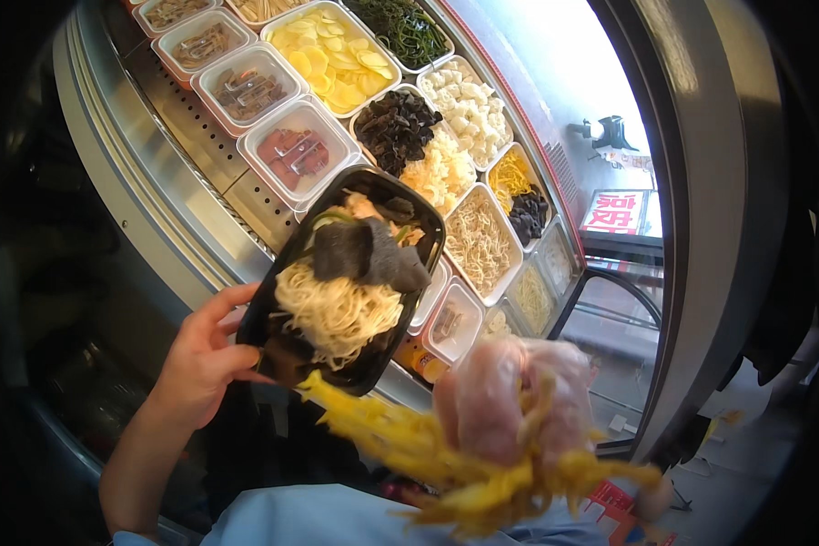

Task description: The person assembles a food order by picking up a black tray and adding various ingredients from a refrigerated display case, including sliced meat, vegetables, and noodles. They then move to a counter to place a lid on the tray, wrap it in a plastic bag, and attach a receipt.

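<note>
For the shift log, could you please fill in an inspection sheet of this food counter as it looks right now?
Surface: stainless steel counter with perforated strips, holding rows of white ingredient tubs.
Job's things: black tray filled with pale noodles and dark pieces; a bunch of yellow strands, blurred.
Clutter: nothing seen loose on the counter.
Hands: left hand holds the tray by its near edge; right hand, in a clear glove, fingers closed around the yellow strands.
Cables: nothing seen.
Surroundings: tubs of yellow slices, dark fungus, white chunks, green strips; a glass front and a red sign beyond.
</note>
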`<state>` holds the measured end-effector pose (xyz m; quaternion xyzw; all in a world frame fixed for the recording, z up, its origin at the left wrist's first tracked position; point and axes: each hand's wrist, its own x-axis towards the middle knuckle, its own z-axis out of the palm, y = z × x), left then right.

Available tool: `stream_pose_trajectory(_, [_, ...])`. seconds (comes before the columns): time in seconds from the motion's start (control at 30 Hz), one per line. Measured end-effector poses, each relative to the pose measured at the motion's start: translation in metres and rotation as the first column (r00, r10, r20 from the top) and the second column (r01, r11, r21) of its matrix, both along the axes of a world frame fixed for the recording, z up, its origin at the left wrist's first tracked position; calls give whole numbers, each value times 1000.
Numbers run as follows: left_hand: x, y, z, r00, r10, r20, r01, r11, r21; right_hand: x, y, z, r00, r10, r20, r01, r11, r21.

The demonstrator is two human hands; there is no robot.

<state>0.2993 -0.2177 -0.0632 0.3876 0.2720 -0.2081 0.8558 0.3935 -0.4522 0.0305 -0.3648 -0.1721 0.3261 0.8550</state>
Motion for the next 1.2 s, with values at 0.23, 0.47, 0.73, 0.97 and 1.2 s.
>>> stream_pose_trajectory(0.23, [-78,40,52,985,162,-57,-162,987,6,-9,47,52,956,293,16,-291,939,181])
stream_pose_trajectory(0.47, [-93,54,75,981,193,20,-193,981,-17,-6,74,70,938,339,65,-345,920,185])
stream_pose_trajectory(0.73, [-94,65,79,977,202,68,-199,978,-54,-2,90,75,931,354,91,-365,918,156])
stream_pose_trajectory(0.97, [-85,70,86,983,172,69,-167,983,-75,-6,91,88,944,309,119,-321,941,107])
stream_pose_trajectory(1.2, [-94,72,84,981,183,68,-180,982,-57,-11,92,91,950,228,215,-215,973,-80])
